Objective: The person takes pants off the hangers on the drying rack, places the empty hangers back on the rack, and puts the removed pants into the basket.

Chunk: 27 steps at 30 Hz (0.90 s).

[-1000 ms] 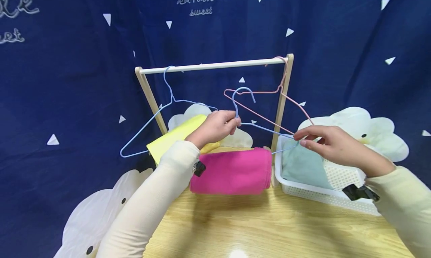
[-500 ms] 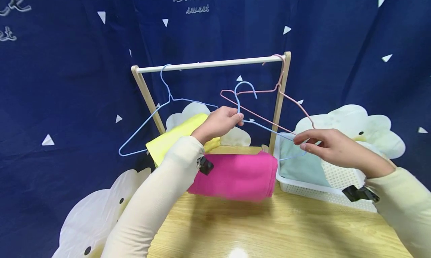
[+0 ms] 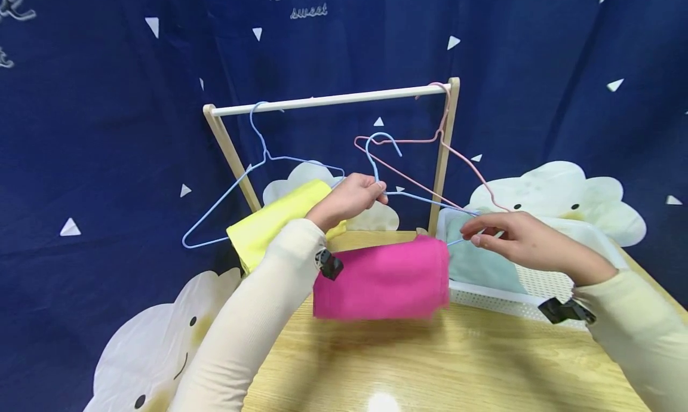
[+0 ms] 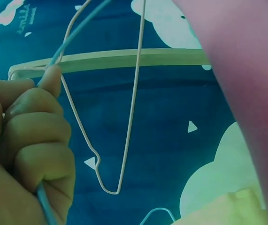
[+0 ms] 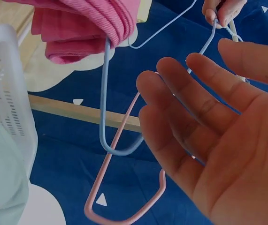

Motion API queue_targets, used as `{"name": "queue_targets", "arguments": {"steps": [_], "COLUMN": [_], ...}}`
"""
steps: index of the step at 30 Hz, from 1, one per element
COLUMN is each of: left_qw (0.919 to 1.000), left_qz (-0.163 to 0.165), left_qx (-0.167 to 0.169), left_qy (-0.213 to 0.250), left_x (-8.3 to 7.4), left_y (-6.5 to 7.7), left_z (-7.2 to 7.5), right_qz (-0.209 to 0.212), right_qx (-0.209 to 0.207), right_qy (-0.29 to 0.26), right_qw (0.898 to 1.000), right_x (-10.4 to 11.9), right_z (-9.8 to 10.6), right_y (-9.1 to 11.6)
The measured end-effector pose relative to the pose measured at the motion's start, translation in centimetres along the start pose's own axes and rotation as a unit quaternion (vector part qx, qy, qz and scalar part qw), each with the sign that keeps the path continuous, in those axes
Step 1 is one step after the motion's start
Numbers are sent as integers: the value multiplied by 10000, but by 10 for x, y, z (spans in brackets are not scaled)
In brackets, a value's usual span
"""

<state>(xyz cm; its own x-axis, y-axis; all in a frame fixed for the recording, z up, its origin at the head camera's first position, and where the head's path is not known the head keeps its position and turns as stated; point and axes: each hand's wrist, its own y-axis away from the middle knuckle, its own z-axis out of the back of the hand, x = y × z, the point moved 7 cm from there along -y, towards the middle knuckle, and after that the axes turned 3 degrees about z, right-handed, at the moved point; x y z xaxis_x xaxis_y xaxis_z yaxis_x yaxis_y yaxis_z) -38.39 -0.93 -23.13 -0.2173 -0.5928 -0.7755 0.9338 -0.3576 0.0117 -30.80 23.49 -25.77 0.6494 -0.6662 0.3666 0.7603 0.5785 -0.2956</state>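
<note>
My left hand grips a blue wire clothes hanger just under its hook, fingers curled round the wire in the left wrist view. Over the hanger's bottom bar hangs a folded magenta cloth, held above the table. My right hand is at the hanger's right corner, its fingers loosely bent. In the right wrist view, that hand shows a bare palm with nothing pinched, and the hanger's rounded end passes behind the fingertips. The sleeve and cloth hide the hanger's left corner in the head view.
Behind stands a wooden rack with a white rail. From it hang a second blue hanger bearing a yellow cloth, and a pink hanger at the right. A white basket holds a grey-green cloth.
The magenta cloth has swung slightly rightward and tilted on its hanger. My right fingers have come slightly left along the hanger's corner. The left hand keeps its grip, and the head view has shifted a little.
</note>
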Motion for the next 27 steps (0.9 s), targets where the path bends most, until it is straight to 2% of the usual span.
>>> {"name": "queue_targets", "arguments": {"steps": [4,9,14,19,24,27], "left_qw": [9991,9972,9978,9986,9969,9935], "left_qz": [-26,56,85,57,334,539], "left_qx": [-73,52,339,378,258,235], "left_qy": [-419,-740,-557,-361,-668,-972], "left_x": [-5,-5,0,-1,-6,-8], "left_y": [1,1,2,1,-1,-1], "left_z": [3,0,-4,-3,1,1], "right_qz": [19,38,3,39,236,240], "right_qx": [64,258,493,661,661,810], "right_qy": [-37,-28,-109,-202,-287,-363], "right_qw": [10000,9997,9987,9976,9971,9958], "right_x": [-2,-4,-5,-6,-6,-7], "right_z": [-2,-6,-12,-19,-23,-29], "right_y": [1,3,3,4,5,6]}}
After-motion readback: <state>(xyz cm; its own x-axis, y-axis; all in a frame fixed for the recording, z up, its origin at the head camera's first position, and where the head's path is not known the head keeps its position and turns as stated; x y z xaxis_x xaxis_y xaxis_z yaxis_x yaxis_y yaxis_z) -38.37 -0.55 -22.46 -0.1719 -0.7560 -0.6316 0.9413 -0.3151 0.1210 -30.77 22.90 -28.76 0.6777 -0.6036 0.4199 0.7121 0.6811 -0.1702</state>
